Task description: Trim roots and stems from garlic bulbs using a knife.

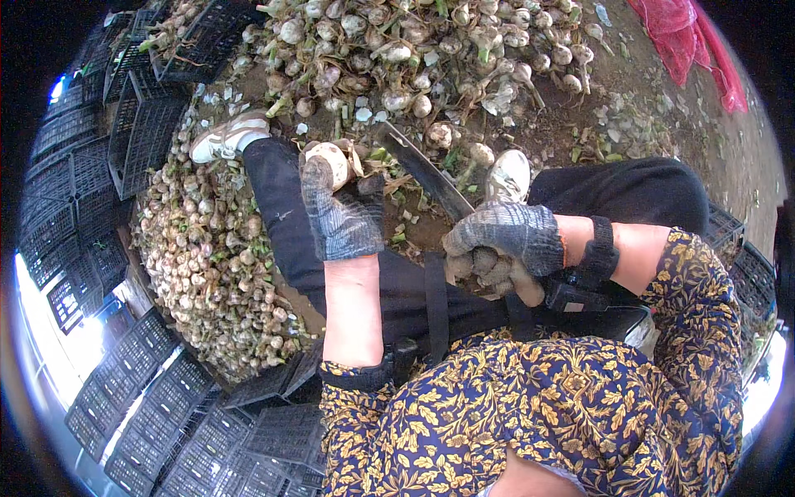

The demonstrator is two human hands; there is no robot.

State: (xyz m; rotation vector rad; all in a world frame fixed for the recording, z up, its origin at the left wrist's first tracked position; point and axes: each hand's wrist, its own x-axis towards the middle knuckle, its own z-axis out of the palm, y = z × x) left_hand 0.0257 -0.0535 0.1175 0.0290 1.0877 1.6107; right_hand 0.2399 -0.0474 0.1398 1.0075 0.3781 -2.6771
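Observation:
My left hand (341,214), in a grey knit glove, grips a garlic bulb (330,163) with loose dry skin at its right side. In my gloved right hand (506,245) is a knife with a long dark blade (425,169), its tip pointing up and left, away from me. The handle is hidden in my fist. Between the blade and the left hand lie leaf and stem scraps (400,199) on the soil. Just beyond the knife tip, a single garlic bulb (441,134) rests on the ground, with another bulb (481,154) near my right shoe.
A large heap of garlic with stems (397,56) lies ahead. Trimmed bulbs (211,248) are piled to my left. Black plastic crates (149,130) stand along the left, more crates (140,397) behind. A red mesh bag (674,37) lies at the far right.

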